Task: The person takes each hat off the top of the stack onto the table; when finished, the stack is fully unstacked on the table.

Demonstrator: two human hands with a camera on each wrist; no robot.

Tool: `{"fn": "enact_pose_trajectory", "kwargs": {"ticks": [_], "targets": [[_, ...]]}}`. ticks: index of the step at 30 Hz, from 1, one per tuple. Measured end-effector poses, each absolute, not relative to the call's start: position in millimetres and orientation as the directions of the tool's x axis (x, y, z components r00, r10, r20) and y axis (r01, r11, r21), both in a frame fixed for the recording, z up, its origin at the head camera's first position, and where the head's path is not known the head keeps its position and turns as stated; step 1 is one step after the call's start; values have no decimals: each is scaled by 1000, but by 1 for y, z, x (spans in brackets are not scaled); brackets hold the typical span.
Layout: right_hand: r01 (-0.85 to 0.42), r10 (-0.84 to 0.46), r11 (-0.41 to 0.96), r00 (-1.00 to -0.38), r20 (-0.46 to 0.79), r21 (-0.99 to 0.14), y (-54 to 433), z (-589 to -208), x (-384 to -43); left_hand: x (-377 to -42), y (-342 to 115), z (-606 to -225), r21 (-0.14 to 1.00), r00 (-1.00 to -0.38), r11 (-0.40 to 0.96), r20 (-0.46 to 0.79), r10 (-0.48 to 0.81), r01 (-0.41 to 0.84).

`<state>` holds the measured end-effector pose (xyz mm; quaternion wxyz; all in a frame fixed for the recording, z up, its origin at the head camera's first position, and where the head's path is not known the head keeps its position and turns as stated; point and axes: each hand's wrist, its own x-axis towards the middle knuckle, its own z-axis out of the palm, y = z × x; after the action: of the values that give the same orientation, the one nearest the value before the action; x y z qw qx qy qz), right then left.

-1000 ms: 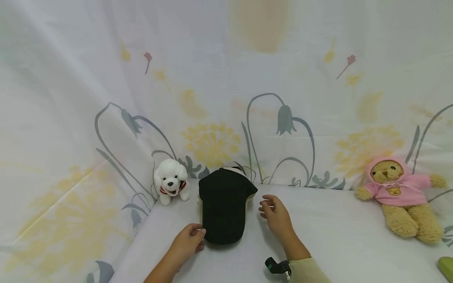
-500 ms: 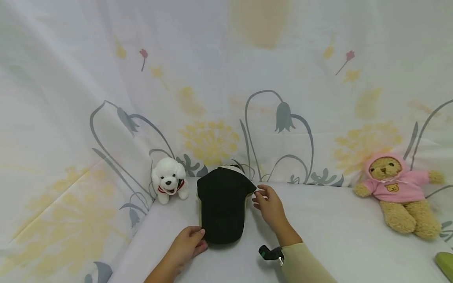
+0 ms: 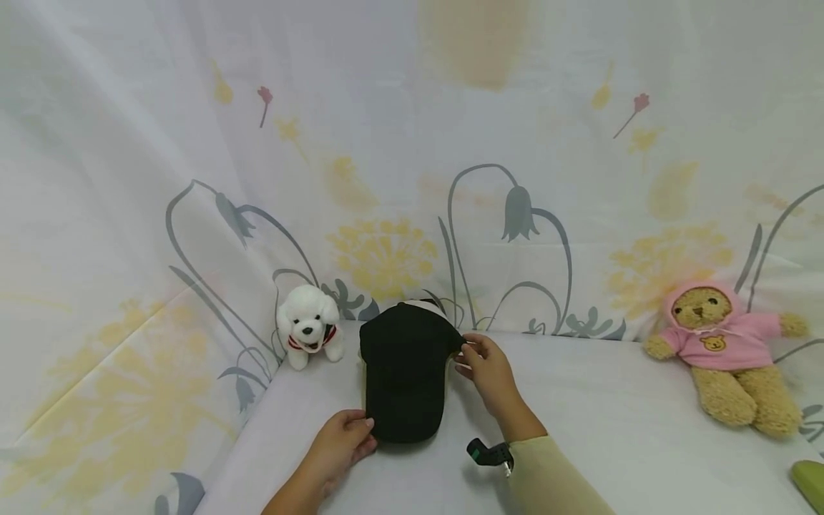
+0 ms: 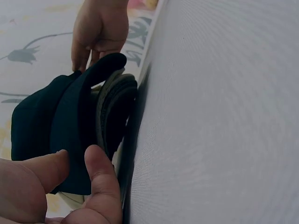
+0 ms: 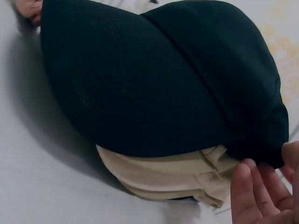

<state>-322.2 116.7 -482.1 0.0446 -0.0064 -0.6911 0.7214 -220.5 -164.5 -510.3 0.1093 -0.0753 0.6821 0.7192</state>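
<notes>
A black baseball cap tops a stack of caps on the white surface, its brim pointing toward me. Beige caps show beneath it in the right wrist view, and a darker cap lies lower in the stack in the left wrist view. My left hand pinches the left front corner of the top brim between thumb and forefinger. At the cap's right rear edge, my right hand pinches the rim, fingertips tucked beneath it. In the left wrist view the top brim stands a little apart from the caps under it.
A white plush dog with a red collar stands left of the stack. Far right sits a teddy bear in a pink hoodie. A green object shows at the right edge. Behind everything hangs a flower-printed curtain.
My right hand has moved left from beside the stack to the cap's right edge and now grips it. My left hand has stayed at the brim's left corner.
</notes>
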Motion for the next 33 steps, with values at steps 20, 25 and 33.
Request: {"fn": "enact_pose_trajectory", "kwargs": {"ticks": [20,25,33], "targets": [[-32,141,-138,-990,12,-990,118,-486,-312,-216,-166,-510,965,-960,-35,-253,118,-259],[-35,147,-202,-989,5,-979,118,-485,-309,-215,-167,-510,965,-960,-47,-249,125,-256],[-40,168,-299,-986,-12,-954,121,-484,-301,-211,-164,-508,961,-956,-64,-258,139,-269]]}}
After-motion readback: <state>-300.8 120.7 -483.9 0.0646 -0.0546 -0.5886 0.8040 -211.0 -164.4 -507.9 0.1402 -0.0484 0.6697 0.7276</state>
